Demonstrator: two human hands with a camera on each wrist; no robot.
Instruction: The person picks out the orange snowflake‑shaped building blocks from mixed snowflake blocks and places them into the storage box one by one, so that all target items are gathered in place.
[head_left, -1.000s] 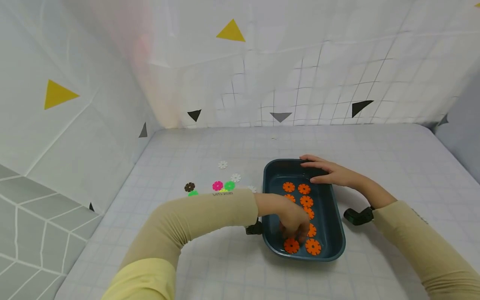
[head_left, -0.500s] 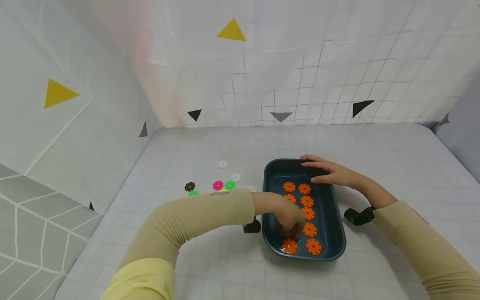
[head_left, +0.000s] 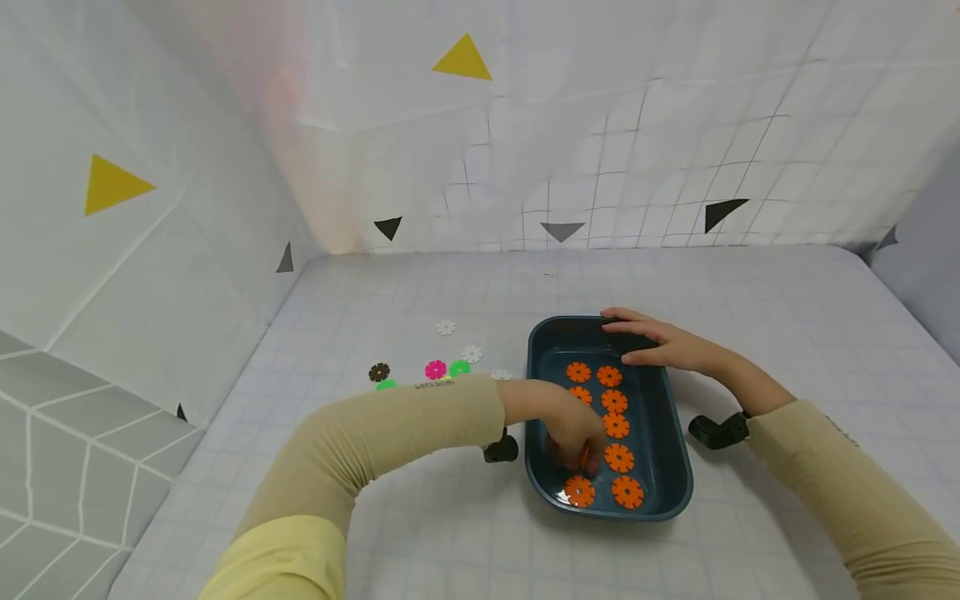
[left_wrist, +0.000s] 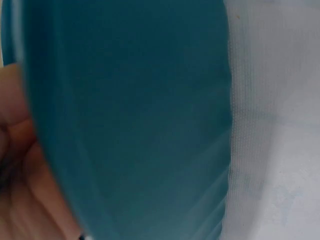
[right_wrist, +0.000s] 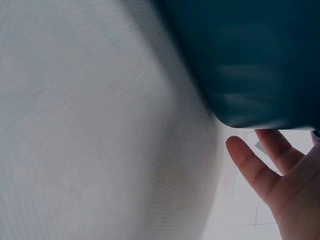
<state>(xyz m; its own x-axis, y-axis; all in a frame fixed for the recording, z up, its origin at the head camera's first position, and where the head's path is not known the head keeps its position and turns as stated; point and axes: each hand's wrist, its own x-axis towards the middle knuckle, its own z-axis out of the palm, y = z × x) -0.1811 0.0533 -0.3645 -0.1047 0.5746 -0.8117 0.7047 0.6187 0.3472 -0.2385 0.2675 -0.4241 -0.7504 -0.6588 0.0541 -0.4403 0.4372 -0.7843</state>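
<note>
A dark teal rectangular tray (head_left: 652, 433) holds several orange notched plastic discs (head_left: 617, 425), laid roughly in two columns. Inside its near left part, my left hand (head_left: 573, 427) pinches an orange disc (head_left: 585, 455) that stands on edge between the fingertips. The left wrist view shows mostly the tray's outer wall (left_wrist: 140, 120), with part of the left palm behind the rim. My right hand (head_left: 675, 346) rests over the far right corner of the tray. In the right wrist view its fingers (right_wrist: 250, 167) extend past the tray's end, fairly straight.
Left of the tray lie several loose discs: a brown one (head_left: 379, 372), a pink one (head_left: 436, 369), green ones (head_left: 460, 368) and white ones (head_left: 446, 327). My left sleeve (head_left: 420, 421) partly covers this group. A pale grid-patterned sheet hangs behind the table.
The left hand has shifted slightly left inside the tray, and an orange disc edge now shows between its fingers. The near left disc has slid slightly left. The right hand stays put.
</note>
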